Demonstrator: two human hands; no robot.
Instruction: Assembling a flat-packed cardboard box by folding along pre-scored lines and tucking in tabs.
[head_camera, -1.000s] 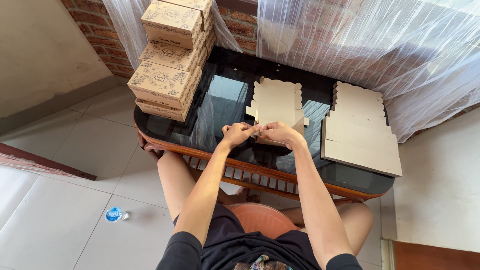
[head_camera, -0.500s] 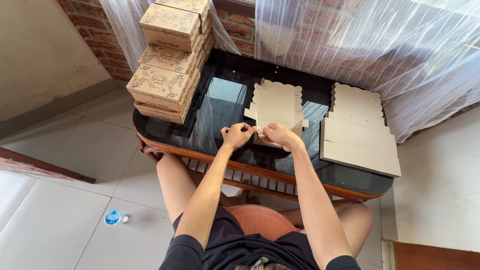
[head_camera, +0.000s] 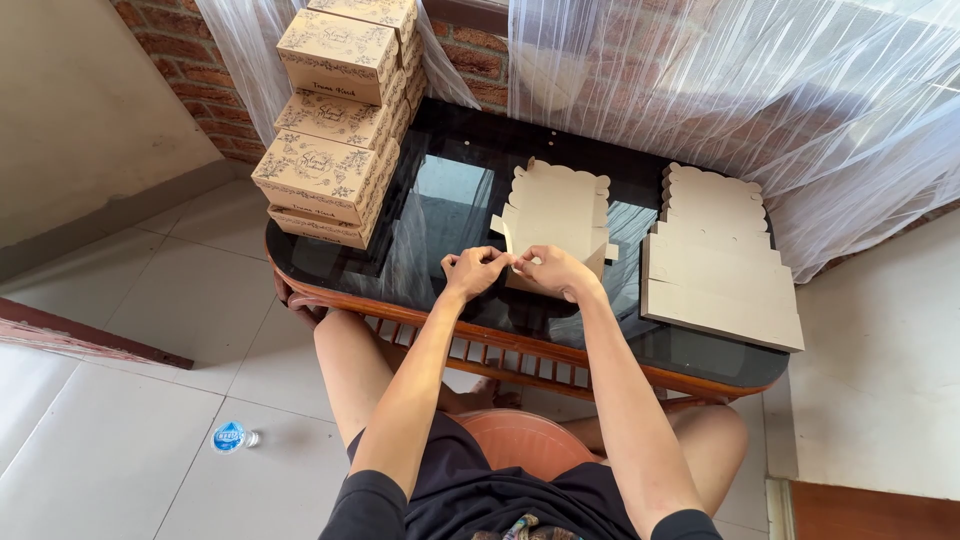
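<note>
On the tiled floor at your far left lies a small plastic bottle with a blue cap (head_camera: 230, 437). Above it, on the left end of the dark glass-topped table (head_camera: 450, 190), stands a tall stack of folded brown printed cardboard boxes (head_camera: 335, 120), close against the brick wall and the sheer white curtain (head_camera: 720, 90). Your left hand (head_camera: 474, 271) is curled, its fingertips pinched on the near edge of the flat die-cut box blank (head_camera: 555, 215), which lies on the glass at the middle of the table with its scalloped edge pointing away from you. Your right hand (head_camera: 553, 269) sits just beside the left, the two nearly touching, and it too grasps that same near edge of the blank between thumb and fingers. Farther right, well apart from your hands, a pile of unfolded cardboard blanks (head_camera: 720, 260) rests on the right end of the table.
</note>
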